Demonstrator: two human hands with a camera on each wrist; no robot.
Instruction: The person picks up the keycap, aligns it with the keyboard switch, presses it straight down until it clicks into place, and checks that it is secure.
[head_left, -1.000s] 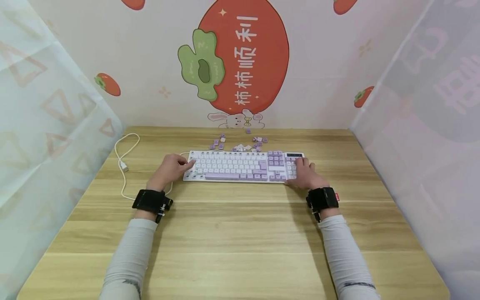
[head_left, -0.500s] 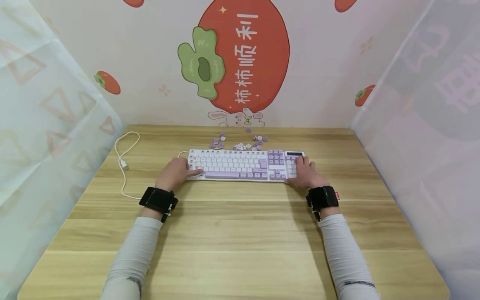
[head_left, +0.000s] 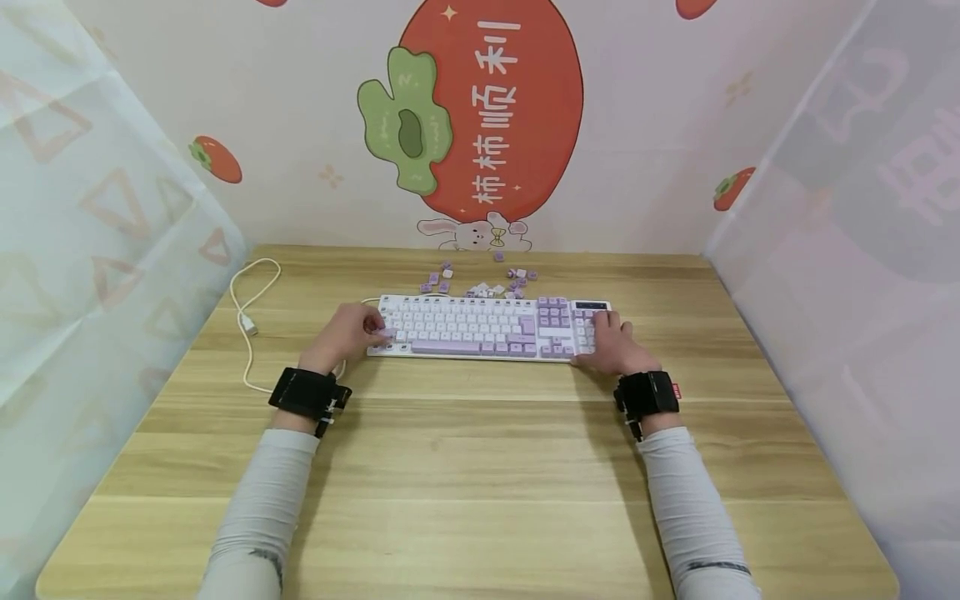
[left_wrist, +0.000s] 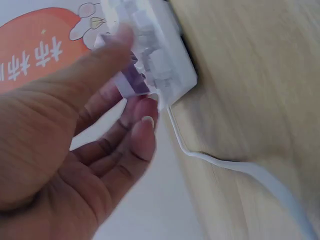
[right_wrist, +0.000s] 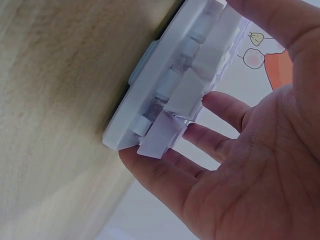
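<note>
A white and purple keyboard (head_left: 450,327) lies across the table. My left hand (head_left: 347,335) is at its left end and pinches a long purple keycap (left_wrist: 131,80) between thumb and fingertips, just over the keyboard's left edge in the left wrist view. Bare switches show along the keyboard's top row and bottom left corner. My right hand (head_left: 613,344) holds the right end, the thumb at the front edge and the fingers over the number pad. In the right wrist view, fingertips (right_wrist: 215,100) touch the end keycaps (right_wrist: 187,95).
Several loose purple and white keycaps (head_left: 483,290) lie behind the keyboard. A white cable (head_left: 247,367) curls on the table's left side, its USB plug (head_left: 248,325) lying there. Printed cloth walls (head_left: 637,150) stand at the back and both sides of the wooden table (head_left: 465,467).
My left hand first moves right, its thumb reaching over the keyboard's lower left corner, then draws back left with a purple keycap showing in its fingers. My right hand stays in place.
</note>
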